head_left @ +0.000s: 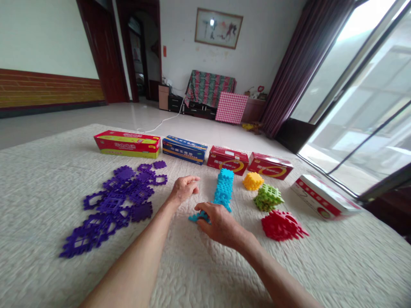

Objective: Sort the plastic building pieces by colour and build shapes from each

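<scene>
Over the quilted cover, my left hand [184,188] is curled with its fingers drawn together, just left of the blue stack; whether anything small sits in it is hidden. My right hand [216,220] pinches a flat light-blue piece [194,217] low at the near end of the stack. The light-blue stack [224,186] of interlocking pieces runs away from me. Many purple pieces [112,202] lie spread at the left. To the right sit a yellow stack [253,181], a green stack [269,196] and a red pile [283,225].
Behind the pieces stand a red and yellow box [128,144], a blue box [184,149] and two red boxes [227,160] [270,165]. A white and red box [325,197] lies at the right. The quilted cover [38,171] lies under everything.
</scene>
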A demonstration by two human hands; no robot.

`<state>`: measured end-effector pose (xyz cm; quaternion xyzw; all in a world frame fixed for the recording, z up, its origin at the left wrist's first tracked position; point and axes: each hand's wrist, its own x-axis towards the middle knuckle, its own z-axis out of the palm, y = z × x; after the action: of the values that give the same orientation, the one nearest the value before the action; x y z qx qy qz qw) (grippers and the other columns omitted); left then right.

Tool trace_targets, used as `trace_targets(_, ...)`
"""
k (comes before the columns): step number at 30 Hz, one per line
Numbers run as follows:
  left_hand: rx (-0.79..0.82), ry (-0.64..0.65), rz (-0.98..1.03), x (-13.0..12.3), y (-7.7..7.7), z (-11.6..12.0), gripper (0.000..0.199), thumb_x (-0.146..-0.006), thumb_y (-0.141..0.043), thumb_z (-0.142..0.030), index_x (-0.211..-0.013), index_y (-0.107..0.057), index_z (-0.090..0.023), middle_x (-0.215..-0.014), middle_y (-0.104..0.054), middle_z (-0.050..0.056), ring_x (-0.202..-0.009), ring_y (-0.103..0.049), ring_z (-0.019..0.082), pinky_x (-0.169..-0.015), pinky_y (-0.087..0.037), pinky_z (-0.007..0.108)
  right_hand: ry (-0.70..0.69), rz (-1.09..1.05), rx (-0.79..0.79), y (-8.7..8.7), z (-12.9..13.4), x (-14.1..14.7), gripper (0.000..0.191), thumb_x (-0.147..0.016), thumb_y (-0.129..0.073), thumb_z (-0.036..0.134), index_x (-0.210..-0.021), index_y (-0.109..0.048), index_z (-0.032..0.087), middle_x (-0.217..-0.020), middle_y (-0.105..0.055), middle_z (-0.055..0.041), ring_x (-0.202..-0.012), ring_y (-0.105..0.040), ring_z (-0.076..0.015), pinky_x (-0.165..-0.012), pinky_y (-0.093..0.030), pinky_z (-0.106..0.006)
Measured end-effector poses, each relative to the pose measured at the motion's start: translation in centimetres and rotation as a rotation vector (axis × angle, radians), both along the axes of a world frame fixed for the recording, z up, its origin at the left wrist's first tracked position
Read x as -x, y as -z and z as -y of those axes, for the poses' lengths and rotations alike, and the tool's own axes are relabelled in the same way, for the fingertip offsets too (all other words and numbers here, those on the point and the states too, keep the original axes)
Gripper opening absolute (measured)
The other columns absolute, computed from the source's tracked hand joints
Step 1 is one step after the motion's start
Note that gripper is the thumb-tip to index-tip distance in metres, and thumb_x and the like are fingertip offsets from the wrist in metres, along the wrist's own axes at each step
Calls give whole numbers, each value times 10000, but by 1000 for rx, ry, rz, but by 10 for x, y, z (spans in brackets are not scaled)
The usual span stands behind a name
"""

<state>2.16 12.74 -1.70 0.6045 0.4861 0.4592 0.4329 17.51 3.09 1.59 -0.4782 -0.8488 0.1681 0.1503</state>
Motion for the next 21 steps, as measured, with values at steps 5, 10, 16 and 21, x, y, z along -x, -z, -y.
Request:
trace_targets(5, -14, 8, 13, 0, 2, -2, 384, -703, -510, -240, -1025, -660, -96, -546, -614, -20, -528, -544, 102, -537, -432, 206, 10, 40, -75, 3, 0, -1, 418, -740, -578, 154, -1156, -552, 187, -1102, -574, -85, -1003, -557, -188, -835, -435, -285)
trace_targets(10, -11, -6, -13, 0, 1, -1, 382, -707, -506, -249, -1021, -666, -100, -548, -621, -14, -535, -552, 108, -531, -429, 208, -34, 74, -42, -1, 3, 0, 278, -739, -549, 115, -1004, -594, 184, -996, -579, -63, -934, -559, -171, -803, -441, -271)
trace_targets(16, -13, 4, 9, 0, 6, -4, 385, -702, -511, -248, -1024, -665, -103, -542, -620, -18, -515, -542, 102, -529, -429, 207, 28, 40, -124, -1, 2, -2, 394, -691, -572, 70, -1069, -582, 181, -1024, -549, -74, -931, -542, -182, -813, -458, -300)
trace_targets(21, -17, 10, 11, 1, 11, -9, 375, -704, -513, -240, -1017, -672, -110, -544, -623, -19, -511, -545, 99, -533, -433, 207, 121, -24, -371, 7, -5, -17, 325, -743, -555, 87, -1054, -570, 178, -1021, -530, -82, -941, -525, -205, -837, -468, -348)
